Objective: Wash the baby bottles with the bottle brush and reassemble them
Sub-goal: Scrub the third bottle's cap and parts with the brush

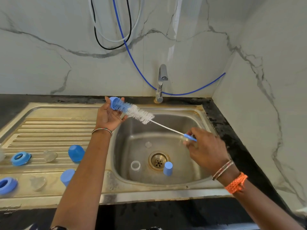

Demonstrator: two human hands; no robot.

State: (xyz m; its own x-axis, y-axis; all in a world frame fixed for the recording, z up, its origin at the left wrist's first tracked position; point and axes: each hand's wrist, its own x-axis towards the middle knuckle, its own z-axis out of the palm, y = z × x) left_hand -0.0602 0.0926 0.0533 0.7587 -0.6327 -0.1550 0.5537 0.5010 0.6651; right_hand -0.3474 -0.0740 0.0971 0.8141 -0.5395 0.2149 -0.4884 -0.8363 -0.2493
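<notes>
My left hand (pixel 108 116) holds a small blue cap (pixel 113 102) at its fingertips above the sink's left rim. The blue-and-white bristle head of the bottle brush (pixel 138 113) is pushed into that cap. My right hand (pixel 205 149) grips the brush's blue handle (pixel 190 137) over the basin. In the basin lie a clear bottle (pixel 135 166), a blue cap (pixel 167 168) and a clear nipple (pixel 148 144). On the drainboard sit two blue rings (pixel 20 158) (pixel 7 185), two clear nipples (pixel 50 156) (pixel 38 182) and two blue caps (pixel 76 153) (pixel 67 176).
The steel sink (pixel 191 118) has a drain (pixel 158 161) at its middle and a chrome tap (pixel 161 83) behind it, with no water seen running. A blue hose (pixel 132 60) and cables hang on the marble wall. Dark counter surrounds the sink.
</notes>
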